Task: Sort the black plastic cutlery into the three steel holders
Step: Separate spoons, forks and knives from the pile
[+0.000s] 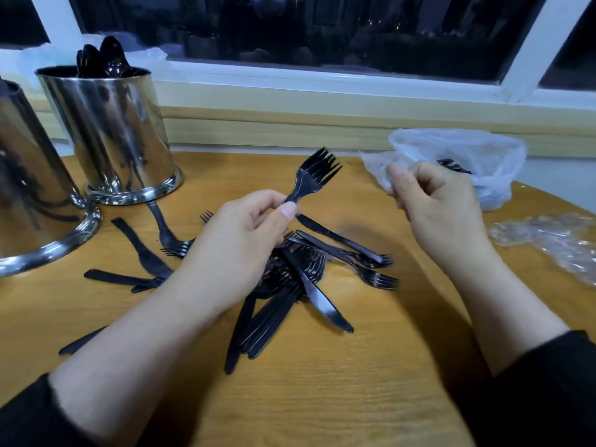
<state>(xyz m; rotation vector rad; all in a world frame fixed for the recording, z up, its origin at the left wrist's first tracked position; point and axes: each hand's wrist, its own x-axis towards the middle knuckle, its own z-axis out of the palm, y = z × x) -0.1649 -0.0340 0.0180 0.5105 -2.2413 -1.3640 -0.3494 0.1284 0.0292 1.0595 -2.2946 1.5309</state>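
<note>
Left hand (245,240) pinches a small bunch of black forks (314,177) by the necks, thumb on top, tines up and fanned above the desk (322,382). It looks like two or three stacked together; exact count unclear. Right hand (438,204) hovers just right of them, fingers loosely curled, holding nothing I can make out.

Loose pile of forks and knives (303,285) lies under and between the hands; a few strays (142,250) sit left toward the holders. Spoon holder (113,137) stands at rear left, spoon bowls showing over the rim. A second steel holder (35,195) is at the far left edge, contents hard to read. Third holder not in view. Thin plastic bag (467,156) at rear right still holds some cutlery.

Step in hand, as judged: gathering forks for one holder. To do it well: square the handles with the free hand so the bunch is aligned, check no knife is mixed in, then drop handles-first, clear of the spoons.
</note>
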